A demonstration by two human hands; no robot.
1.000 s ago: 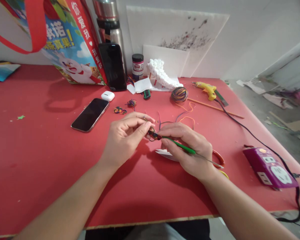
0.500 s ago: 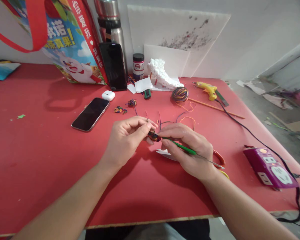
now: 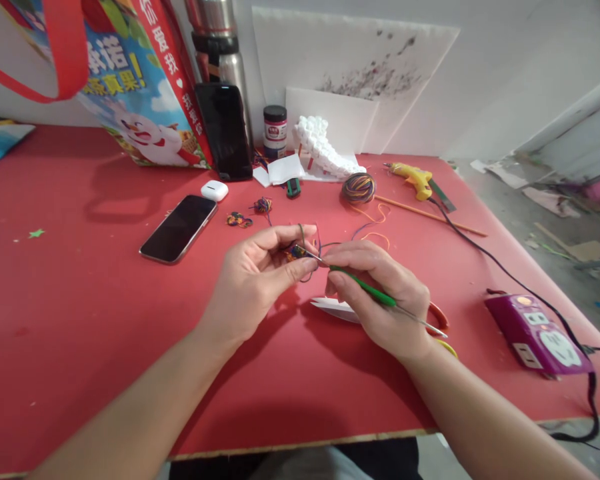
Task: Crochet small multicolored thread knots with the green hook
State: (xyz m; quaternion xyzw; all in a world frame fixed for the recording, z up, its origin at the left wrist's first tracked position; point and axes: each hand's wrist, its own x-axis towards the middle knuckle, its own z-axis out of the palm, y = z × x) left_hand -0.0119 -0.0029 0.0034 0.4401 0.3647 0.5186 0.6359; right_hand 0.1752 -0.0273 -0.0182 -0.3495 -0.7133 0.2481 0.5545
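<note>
My left hand (image 3: 260, 280) pinches a small multicoloured crochet piece (image 3: 297, 253) between thumb and fingers, with a strand of yarn running over the index finger. In my right hand (image 3: 380, 287) is a crochet hook (image 3: 367, 287) with a green grip, held like a pen. Its thin metal tip reaches the crochet piece. Under the right hand lie scissors (image 3: 337, 309), blades showing and handles partly covered. Beyond the hands sits a ball of multicoloured yarn (image 3: 359, 188), with loose strands trailing toward me.
Left of the hands lie a phone (image 3: 179, 229) and a white earbud case (image 3: 215, 191). Small yarn pieces (image 3: 239, 219) are behind. A yellow glue gun (image 3: 414, 179), wooden stick (image 3: 430, 215) and purple power strip (image 3: 540, 333) are at right. A printed bag (image 3: 145, 100) stands back left.
The left fingers have opened up and lifted, turning the crochet piece so more of it shows. The hook's metal tip now shows above the piece. The view has shifted slightly.
</note>
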